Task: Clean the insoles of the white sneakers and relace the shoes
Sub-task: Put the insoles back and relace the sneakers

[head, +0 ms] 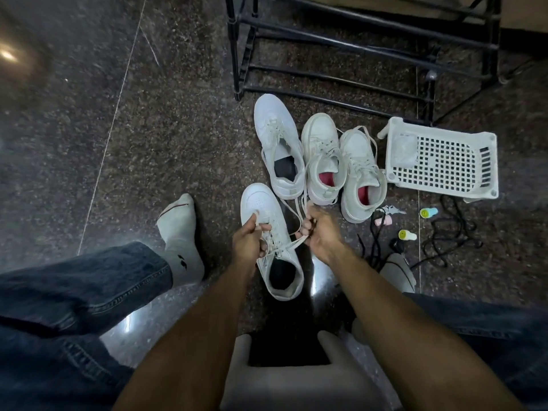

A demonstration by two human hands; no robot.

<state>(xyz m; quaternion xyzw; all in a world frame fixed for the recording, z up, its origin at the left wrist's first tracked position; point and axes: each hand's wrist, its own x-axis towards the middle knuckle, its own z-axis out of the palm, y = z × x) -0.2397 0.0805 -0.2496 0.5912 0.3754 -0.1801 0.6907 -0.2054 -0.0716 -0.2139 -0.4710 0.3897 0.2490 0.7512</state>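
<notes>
The person sits on a stool (pixel 296 378) and works on the near sneaker (pixel 271 241), which stands on the dark floor (pixel 163 143) between the legs, toe away from the person. The left hand (pixel 250 240) is over the eyelets; its fingers are curled and pinch one lace end. The right hand (pixel 315 232) is just beside the shoe and its fingers pinch the other part of the lace (pixel 292 209), which makes a loop toward the other shoes. Three more white sneakers stand a little farther: one with a dark insole (pixel 280 149), and two with red insoles (pixel 323 160) (pixel 360 176). To the right lies a white basket (pixel 444 160) on its side, near some black laces (pixel 447 232), keys (pixel 391 209) and two small bottles (pixel 429 212) (pixel 407 234).

I think the lacing is in the upper eyelets now. The risks are these: the loose loop lies close to the heels of the neighbour shoes, so a strong pull may catch on them or drag them. If one hand pulls more, the two ends can become unequal. Nothing presses the shoe down, so it may tip or slide. A twist in the flat lace is also possible; I cannot tell if there is one already.
</notes>
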